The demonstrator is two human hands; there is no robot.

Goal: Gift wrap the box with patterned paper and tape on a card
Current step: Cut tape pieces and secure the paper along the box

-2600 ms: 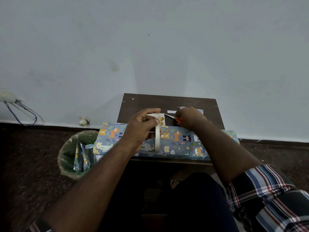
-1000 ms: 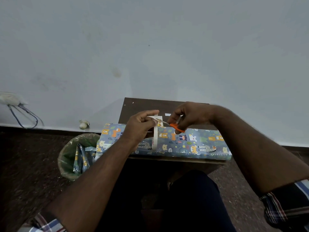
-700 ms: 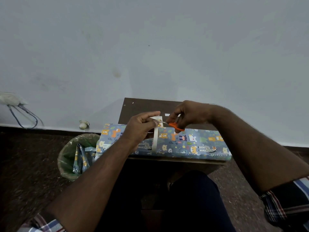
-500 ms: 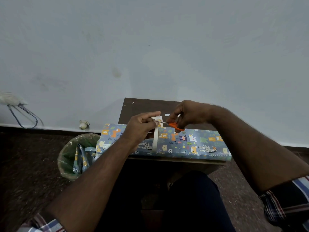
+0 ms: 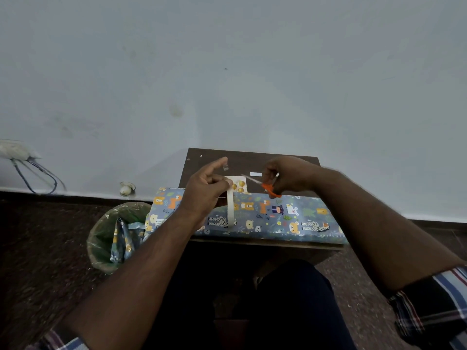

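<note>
A long box wrapped in blue animal-print paper point(image 5: 265, 215) lies along the near edge of the small dark wooden table point(image 5: 252, 160). Above the box, the left hand point(image 5: 204, 193) pinches a white tape roll point(image 5: 230, 208), index finger extended. The right hand point(image 5: 288, 176) grasps orange-handled scissors point(image 5: 267, 188), blades pointing toward the tape. A white card with gold dots point(image 5: 238, 183) lies behind the box. A green-lined bin point(image 5: 113, 238) stands left of the box.

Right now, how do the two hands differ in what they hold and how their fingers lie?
The left hand pinches a tape roll with its index finger stretched out; the right hand has its fingers curled round orange-handled scissors. The left hand sits over the wrapped box; the right is just behind it. Both are raised above the table.
</note>
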